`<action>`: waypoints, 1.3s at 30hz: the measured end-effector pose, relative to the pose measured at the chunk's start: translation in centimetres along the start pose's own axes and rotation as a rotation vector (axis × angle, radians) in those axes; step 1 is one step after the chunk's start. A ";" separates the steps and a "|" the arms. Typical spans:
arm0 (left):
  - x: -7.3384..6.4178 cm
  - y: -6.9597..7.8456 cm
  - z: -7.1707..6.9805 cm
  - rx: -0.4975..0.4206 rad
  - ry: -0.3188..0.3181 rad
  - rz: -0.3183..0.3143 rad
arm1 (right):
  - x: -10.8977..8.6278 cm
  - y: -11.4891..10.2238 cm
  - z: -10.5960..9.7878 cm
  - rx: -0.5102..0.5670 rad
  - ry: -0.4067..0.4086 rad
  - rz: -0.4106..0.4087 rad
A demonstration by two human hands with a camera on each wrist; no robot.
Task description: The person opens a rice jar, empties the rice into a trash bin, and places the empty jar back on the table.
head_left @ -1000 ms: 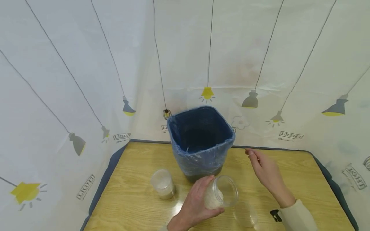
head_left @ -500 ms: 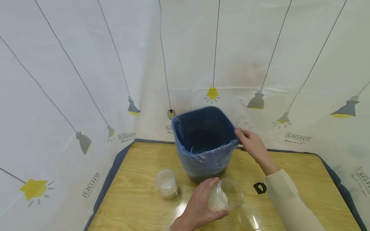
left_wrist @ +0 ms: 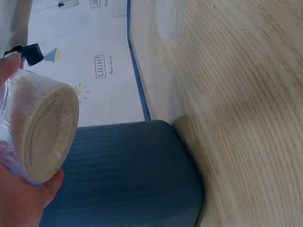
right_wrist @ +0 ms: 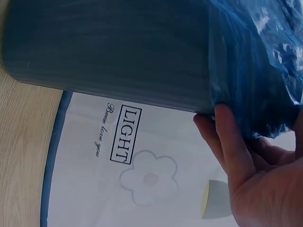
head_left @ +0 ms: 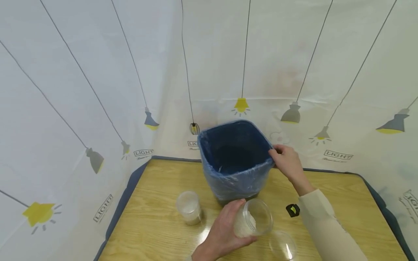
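My left hand [head_left: 223, 233] grips a clear plastic jar [head_left: 242, 224] around its side, tipped so its mouth points right. Pale, grainy contents lie in its lower part; in the left wrist view the jar's base [left_wrist: 52, 135] faces the camera. At the back stands a dark blue trash bin [right_wrist: 109, 52] with a thin blue plastic liner [head_left: 240, 183] folded over its rim. My right hand [head_left: 289, 163] holds the bin's right corner, thumb on top at the rim. From the right wrist view, its fingers [right_wrist: 231, 139] curl beneath the liner's overhanging edge.
A second clear jar [head_left: 189, 208] with pale contents stands left of my left hand. A clear round lid [head_left: 282, 245] lies on the wooden table [head_left: 153, 221] near the front. A small black device [head_left: 292, 210] sits by my right sleeve. Behind the bin rises a lamp-printed wall covering.
My right hand has reached forward and left and taken hold of the bin's right corner. The bin has shifted slightly right. My left hand keeps the jar tipped in nearly the same place.
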State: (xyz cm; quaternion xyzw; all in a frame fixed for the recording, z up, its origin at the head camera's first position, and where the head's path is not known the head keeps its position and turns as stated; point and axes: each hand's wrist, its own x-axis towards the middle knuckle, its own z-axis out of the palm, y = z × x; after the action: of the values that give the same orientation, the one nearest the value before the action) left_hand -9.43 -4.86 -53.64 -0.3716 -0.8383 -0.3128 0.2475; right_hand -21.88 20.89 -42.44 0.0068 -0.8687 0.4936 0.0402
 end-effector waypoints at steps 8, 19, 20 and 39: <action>-0.4 -0.1 -0.5 -0.081 -0.034 -0.105 | -1.4 0.4 -1.7 -0.006 0.039 0.045; -1.2 -1.5 -1.5 -0.188 0.005 -0.177 | -3.1 2.1 -3.5 0.004 0.093 0.056; -1.3 -1.6 -1.7 -0.202 0.014 -0.193 | -3.2 2.2 -3.6 0.007 0.094 0.054; 3.9 -4.4 -8.1 -0.197 0.184 -0.443 | -5.3 4.0 -4.3 0.146 0.001 -0.003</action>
State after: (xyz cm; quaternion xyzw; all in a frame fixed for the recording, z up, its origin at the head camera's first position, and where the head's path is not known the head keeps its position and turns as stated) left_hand -13.74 -11.10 -47.12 -0.1710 -0.8387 -0.4723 0.2106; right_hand -16.58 26.43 -44.07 0.0110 -0.8303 0.5557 0.0408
